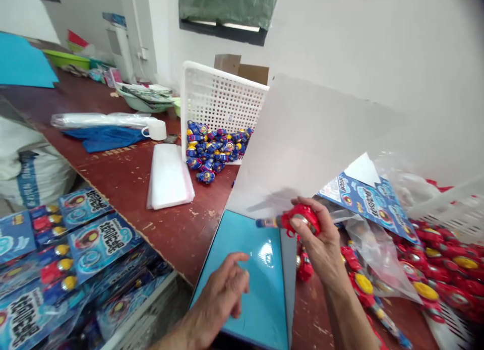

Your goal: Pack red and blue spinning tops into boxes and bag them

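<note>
In my right hand [325,239] is a red toy [306,218] with a round body and a narrow, blue-tipped strip pointing left. My thumb and fingers are closed around its body. My left hand [225,289] holds nothing, its fingers apart and slightly curled. It hovers over a glossy light-blue panel [260,259], and I cannot tell whether it touches it. Behind the panel a large grey-white board [291,138] stands tilted. Another red toy [304,264] lies just right of the panel, partly hidden by my right wrist.
Many red toys [449,259] spill from a white basket on the right, beside printed cards [374,201]. A tipped white basket [227,95] holds blue toys [215,148]. Clear bags [171,176] and a white mug [156,130] sit on the table; packaged toys [100,234] fill a crate lower left.
</note>
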`<move>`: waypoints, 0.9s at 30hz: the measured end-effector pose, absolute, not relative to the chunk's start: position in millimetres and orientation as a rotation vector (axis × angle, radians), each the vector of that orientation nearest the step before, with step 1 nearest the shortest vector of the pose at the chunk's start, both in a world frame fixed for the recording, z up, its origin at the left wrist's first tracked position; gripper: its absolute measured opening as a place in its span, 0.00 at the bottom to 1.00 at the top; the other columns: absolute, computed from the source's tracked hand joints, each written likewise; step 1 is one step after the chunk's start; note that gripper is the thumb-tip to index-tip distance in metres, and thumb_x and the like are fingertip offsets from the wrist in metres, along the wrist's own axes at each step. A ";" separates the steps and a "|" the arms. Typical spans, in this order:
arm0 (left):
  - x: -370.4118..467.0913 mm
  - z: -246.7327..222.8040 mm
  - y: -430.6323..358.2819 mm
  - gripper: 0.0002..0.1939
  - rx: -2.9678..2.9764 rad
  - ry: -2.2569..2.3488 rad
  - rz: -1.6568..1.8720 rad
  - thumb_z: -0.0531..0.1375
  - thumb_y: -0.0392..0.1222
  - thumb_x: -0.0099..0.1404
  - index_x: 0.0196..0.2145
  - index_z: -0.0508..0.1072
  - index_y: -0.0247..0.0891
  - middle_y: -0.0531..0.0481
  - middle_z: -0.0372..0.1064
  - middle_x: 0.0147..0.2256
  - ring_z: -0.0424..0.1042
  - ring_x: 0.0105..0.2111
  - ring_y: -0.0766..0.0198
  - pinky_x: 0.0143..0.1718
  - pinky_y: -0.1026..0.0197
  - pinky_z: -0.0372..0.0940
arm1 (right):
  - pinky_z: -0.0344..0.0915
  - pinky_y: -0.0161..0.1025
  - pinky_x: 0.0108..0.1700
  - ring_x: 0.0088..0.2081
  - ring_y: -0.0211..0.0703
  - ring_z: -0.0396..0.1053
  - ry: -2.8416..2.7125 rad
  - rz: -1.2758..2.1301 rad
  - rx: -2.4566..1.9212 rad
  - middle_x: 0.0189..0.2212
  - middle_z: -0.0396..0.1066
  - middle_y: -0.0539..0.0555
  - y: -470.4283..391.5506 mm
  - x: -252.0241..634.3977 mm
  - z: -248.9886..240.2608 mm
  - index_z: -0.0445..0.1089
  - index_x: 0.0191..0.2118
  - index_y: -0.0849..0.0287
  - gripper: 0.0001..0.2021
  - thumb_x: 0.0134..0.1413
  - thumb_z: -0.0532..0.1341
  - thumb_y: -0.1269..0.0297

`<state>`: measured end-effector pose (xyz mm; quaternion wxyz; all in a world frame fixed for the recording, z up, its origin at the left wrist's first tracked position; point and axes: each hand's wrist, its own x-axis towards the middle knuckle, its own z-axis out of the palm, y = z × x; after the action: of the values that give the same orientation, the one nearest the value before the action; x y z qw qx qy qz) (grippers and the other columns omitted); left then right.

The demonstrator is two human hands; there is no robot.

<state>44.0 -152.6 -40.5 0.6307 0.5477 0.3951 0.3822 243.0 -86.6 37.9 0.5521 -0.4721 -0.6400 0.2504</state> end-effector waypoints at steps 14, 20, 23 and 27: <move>34.2 -65.0 -152.2 0.30 2.686 1.015 0.856 0.57 0.56 0.64 0.59 0.59 0.38 0.47 0.69 0.51 0.64 0.54 0.49 0.57 0.38 0.57 | 0.61 0.43 0.52 0.49 0.45 0.64 -2.057 0.615 -0.772 0.47 0.63 0.55 -26.5 194.8 6.1 0.65 0.53 0.50 0.18 0.59 0.63 0.55; 32.4 -57.7 -149.1 0.28 2.641 1.018 0.883 0.59 0.53 0.63 0.56 0.61 0.37 0.49 0.71 0.49 0.64 0.54 0.52 0.58 0.41 0.59 | 0.61 0.44 0.52 0.50 0.46 0.63 -2.133 0.690 -0.705 0.48 0.63 0.55 -16.2 194.7 6.4 0.66 0.53 0.51 0.19 0.58 0.63 0.53; 33.0 -60.2 -148.9 0.27 2.655 1.016 0.833 0.59 0.52 0.63 0.56 0.61 0.38 0.50 0.71 0.49 0.65 0.54 0.51 0.56 0.38 0.60 | 0.63 0.45 0.51 0.47 0.46 0.65 -2.161 0.720 -0.743 0.45 0.64 0.54 -7.3 192.6 -1.1 0.66 0.52 0.52 0.20 0.57 0.64 0.51; 33.5 -65.6 -147.8 0.32 2.736 0.999 0.741 0.58 0.57 0.62 0.58 0.59 0.37 0.47 0.68 0.53 0.63 0.55 0.48 0.56 0.36 0.59 | 0.64 0.47 0.54 0.49 0.47 0.65 -2.180 0.657 -0.786 0.47 0.64 0.57 5.0 181.4 -18.5 0.63 0.56 0.55 0.24 0.60 0.59 0.47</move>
<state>33.5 -147.8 -65.6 0.0682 0.9082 0.3316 0.2461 181.4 5.0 -18.5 0.3585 -0.3047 -0.8449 0.2546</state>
